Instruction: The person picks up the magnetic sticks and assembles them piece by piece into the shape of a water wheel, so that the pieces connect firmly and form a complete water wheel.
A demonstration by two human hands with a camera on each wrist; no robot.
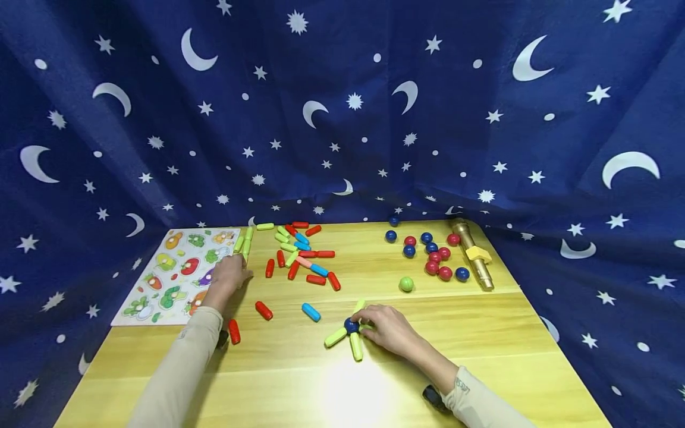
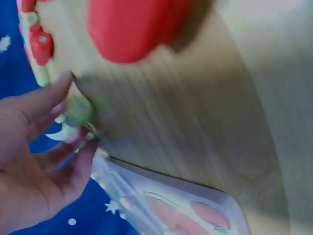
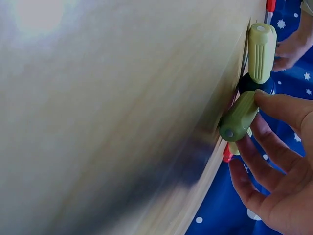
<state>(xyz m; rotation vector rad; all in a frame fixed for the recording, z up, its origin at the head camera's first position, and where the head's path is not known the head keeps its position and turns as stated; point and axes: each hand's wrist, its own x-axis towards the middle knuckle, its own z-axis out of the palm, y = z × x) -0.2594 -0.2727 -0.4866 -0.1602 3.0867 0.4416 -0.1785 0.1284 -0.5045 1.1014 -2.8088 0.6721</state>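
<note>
Around a dark blue ball [image 1: 351, 325], several light green magnetic rods [image 1: 336, 337] spread outward on the table. My right hand [image 1: 393, 330] pinches one of them, a green rod [image 3: 239, 117], between thumb and fingers beside the ball. At the far left, my left hand [image 1: 229, 278] reaches toward loose light green rods [image 1: 247, 242] next to the picture board. In the left wrist view, a blurred green rod end [image 2: 79, 110] shows between the spread thumb and fingers; no firm grip on it is visible.
A vegetable picture board [image 1: 179, 267] lies under the left forearm. Red rods [image 1: 264, 310] and blue rods [image 1: 311, 312] are scattered mid-left. Blue and red balls [image 1: 431, 267], a green ball [image 1: 407, 284] and a gold tube [image 1: 473, 252] with a yellow block lie right. A starry curtain [image 1: 342, 119] hangs behind.
</note>
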